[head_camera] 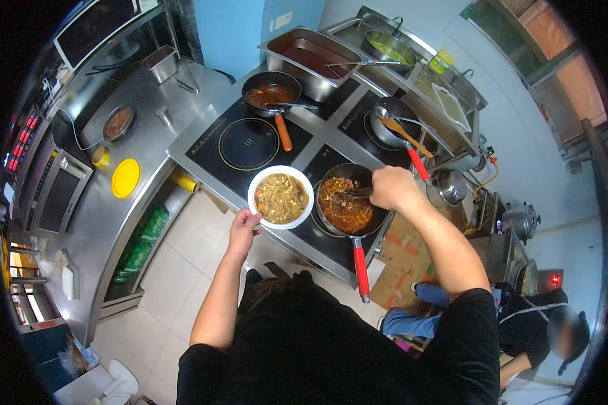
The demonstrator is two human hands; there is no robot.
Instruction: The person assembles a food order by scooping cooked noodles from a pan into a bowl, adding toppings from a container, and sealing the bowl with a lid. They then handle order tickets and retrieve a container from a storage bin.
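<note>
My left hand (244,232) holds the rim of a white bowl (307,208) filled with noodles and bean sprouts (281,198). Beside the bowl, on the induction cooktop, stands a frying pan with a red handle (361,271), holding saucy food with strands (348,205). My right hand (394,188) is closed on a dark utensil (357,193) whose far end reaches into that food; its kind is hard to tell. The bowl is close against the pan's left side, over the cooktop's front part.
Behind are a pan of red sauce (271,94) with a wooden handle, a deep steel container (304,58) and a saucepan (385,126) with spoons. A yellow lid (125,178) lies on the left steel counter (152,144). Another person (524,319) is at the lower right.
</note>
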